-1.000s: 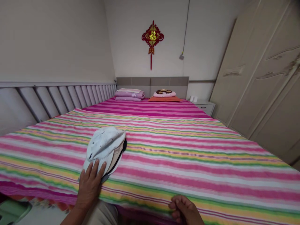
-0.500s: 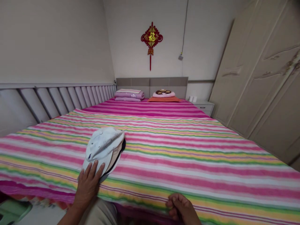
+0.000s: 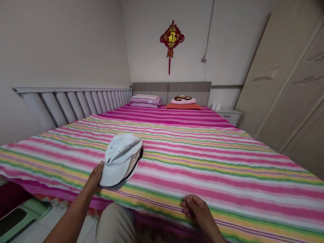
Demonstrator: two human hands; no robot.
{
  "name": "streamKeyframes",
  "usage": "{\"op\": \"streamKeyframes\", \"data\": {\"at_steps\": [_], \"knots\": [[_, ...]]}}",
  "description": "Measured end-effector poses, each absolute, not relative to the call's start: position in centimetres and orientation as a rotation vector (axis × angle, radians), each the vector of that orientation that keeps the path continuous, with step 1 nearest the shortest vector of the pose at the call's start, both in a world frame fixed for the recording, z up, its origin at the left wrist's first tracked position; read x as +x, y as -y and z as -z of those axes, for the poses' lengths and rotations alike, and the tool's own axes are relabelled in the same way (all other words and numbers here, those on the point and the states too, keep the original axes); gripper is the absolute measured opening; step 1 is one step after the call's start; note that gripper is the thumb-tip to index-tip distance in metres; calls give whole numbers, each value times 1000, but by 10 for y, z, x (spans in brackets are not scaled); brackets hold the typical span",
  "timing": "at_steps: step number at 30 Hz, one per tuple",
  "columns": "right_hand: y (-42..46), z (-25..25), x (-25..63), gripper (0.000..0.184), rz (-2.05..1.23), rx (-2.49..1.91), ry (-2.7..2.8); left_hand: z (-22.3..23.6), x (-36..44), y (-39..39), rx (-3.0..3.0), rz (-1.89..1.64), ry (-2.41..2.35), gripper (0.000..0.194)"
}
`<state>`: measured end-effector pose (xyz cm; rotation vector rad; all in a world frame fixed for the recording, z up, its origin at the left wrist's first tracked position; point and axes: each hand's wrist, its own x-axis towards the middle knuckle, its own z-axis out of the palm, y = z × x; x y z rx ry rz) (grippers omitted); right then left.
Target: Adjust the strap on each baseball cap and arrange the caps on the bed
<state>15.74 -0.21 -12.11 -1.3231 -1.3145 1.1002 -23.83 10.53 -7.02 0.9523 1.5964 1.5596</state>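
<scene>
Near the bed's front edge lies a stack of caps (image 3: pixel 124 152). On top is a pale white-blue cap with a small dark logo, and the edges of beige and black caps stick out beneath it on the right. My left hand (image 3: pixel 95 175) grips the stack at the left side of the brims; most of its fingers are hidden behind or under them. My right hand (image 3: pixel 196 207) hovers over the striped sheet (image 3: pixel 202 168) at the front, apart from the caps. Its fingers are curled together, with nothing visible in them.
Folded purple bedding (image 3: pixel 145 101) and a pink folded pile (image 3: pixel 183 100) on orange cloth lie by the headboard (image 3: pixel 172 88). A radiator (image 3: pixel 76 104) runs along the left wall. A green stool (image 3: pixel 27 216) stands lower left, a wardrobe (image 3: pixel 283 84) at right.
My left hand has shifted from lying on top of the brims to their left side. The view has turned a little left. My right hand stays curled near the front edge.
</scene>
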Motion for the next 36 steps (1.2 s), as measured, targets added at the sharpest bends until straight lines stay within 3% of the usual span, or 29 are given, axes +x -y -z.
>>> {"op": "streamKeyframes", "data": {"at_steps": [6, 12, 15, 20, 25, 28, 33, 36], "knots": [[-40, 92, 131, 24, -752, -1359, 1681, 48, -247, -137, 585, -1172, -1354, 44], [-89, 80, 105, 29, -535, -1409, 1970, 44, -253, -158, 588, -993, -1236, 55], [-102, 81, 81, 36, -531, -1410, 2104, 44, -248, -161, 676, -951, -1219, 58], [-108, 92, 39, 66, -598, -1320, 2288, 44, -236, -157, 721, -888, -1193, 46], [-104, 99, 21, 72, -620, -1193, 2338, 46, -220, -154, 878, -930, -1166, 32], [-95, 99, 27, 61, -601, -1168, 2301, 34, -214, -154, 1056, -1021, -1298, 24], [-65, 99, 65, 21, -562, -1219, 2164, 12, -212, -133, 1273, -1394, -1809, 25], [-41, 105, 96, 21, -561, -1284, 2019, 38, -187, -92, 1516, -1642, -2071, 26]]}}
